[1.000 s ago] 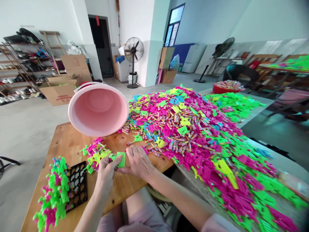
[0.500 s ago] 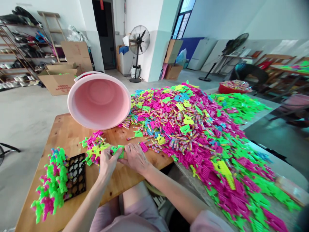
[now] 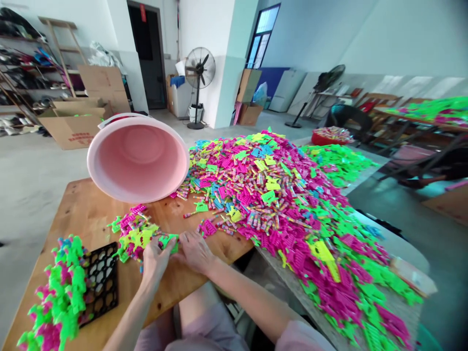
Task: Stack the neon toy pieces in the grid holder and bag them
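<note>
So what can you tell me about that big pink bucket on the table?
The pink bucket looks like smooth moulded plastic, with a thick round rim and a circular base visible inside. It lies tipped on its side, its open mouth facing the viewer, with a thin pale handle along its upper rim. It rests at the far end of the wooden table, and the heap of bright plastic pieces reaches its right side.

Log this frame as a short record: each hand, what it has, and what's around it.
left hand: gripping a green plastic piece
right hand: beside that piece, just above the wooden table
nearby: black perforated rack; pink bucket tipped on its side
rest: heap of neon plastic pieces
</note>
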Available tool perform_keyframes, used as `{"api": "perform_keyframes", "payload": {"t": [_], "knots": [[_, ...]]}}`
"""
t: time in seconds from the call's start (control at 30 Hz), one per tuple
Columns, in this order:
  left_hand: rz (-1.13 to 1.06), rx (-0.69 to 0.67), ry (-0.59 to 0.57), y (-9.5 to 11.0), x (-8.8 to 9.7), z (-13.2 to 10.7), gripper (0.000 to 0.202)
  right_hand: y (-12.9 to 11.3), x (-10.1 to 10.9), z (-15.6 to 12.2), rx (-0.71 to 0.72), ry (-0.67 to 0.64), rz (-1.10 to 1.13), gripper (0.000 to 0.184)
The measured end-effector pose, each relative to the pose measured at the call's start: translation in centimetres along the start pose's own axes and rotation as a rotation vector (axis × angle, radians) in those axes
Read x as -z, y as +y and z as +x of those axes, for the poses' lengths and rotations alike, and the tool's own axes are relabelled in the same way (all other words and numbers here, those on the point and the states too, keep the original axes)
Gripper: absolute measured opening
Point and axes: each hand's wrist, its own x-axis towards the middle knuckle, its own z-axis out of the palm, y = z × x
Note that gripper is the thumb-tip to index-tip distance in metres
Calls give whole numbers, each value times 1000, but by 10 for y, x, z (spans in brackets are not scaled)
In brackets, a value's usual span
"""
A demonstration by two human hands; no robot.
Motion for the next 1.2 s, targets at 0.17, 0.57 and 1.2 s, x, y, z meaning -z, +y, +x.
{"api": "perform_keyframes", "payload": {"t": [0.17,0.57,1.2], "knots": [[237,-157,-24,-4,20,3,33,43,12,30,-62,36,-20,37],[659,-634,237,-18,15,-5,22,98,-7,60,-478,69,-93,19],[-728,209,-141,38,32,-35,43,-34,75,-8,-203,80,925,25]]}}
